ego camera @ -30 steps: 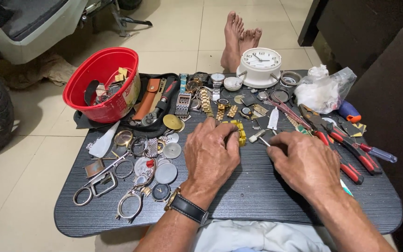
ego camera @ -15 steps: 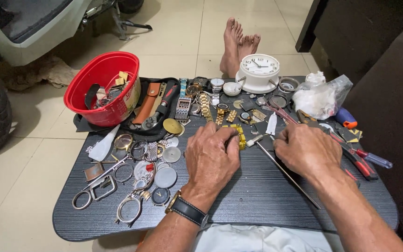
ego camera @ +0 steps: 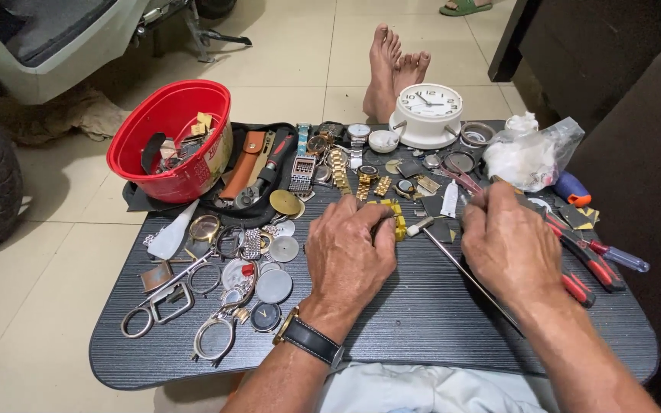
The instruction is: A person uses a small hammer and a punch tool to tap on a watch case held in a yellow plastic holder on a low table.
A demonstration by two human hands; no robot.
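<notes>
Gold watch-bracelet links (ego camera: 397, 216) lie mid-frame on dark table (ego camera: 422, 321), pinched under left hand (ego camera: 350, 248) fingertips. Right hand (ego camera: 508, 243), just beside, grips thin metal rod (ego camera: 464, 271), tip near links.

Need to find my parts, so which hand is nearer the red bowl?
Left. The left hand lies right of and below the red bowl; the right hand is farther right.

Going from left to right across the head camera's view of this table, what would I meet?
Scissors → red bowl → left hand → white clock → right hand → red-handled pliers.
</notes>
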